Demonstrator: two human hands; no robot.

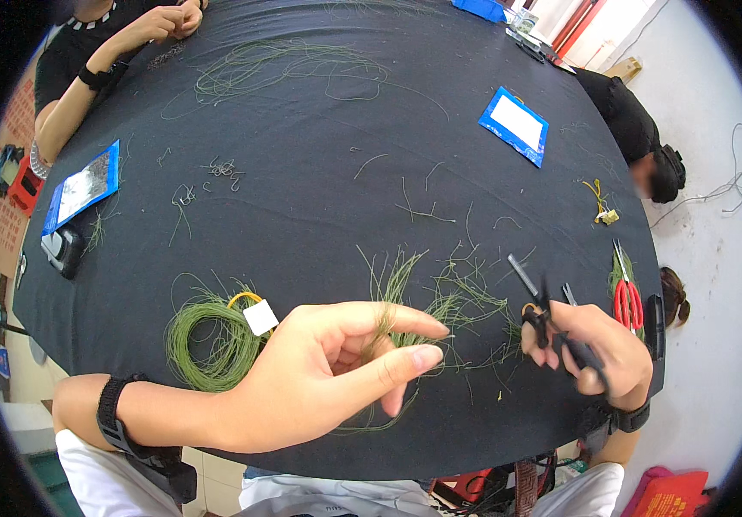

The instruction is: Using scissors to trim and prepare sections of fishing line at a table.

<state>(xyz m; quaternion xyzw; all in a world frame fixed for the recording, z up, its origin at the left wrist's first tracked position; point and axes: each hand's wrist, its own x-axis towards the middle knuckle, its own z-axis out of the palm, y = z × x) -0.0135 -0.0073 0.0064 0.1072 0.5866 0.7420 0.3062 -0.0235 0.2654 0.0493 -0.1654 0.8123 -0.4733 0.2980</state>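
Note:
My left hand is at the centre front of the black-covered table, palm partly turned up, thumb and index finger apart, with thin green line strands lying between its fingers. Loose cut green strands spread on the cloth beyond it. A coiled bundle of green line, tied in yellow with a white tag, lies left of that hand. My right hand holds a blurred dark tool with finger loops, which looks like scissors. Scissors with red handles lie just to its right.
Blue-edged packets lie at the left and upper right. Small hooks sit in a loose pile. A large tangle of line crosses the far side. A co-worker's forearm is at upper left; another person is at the right edge.

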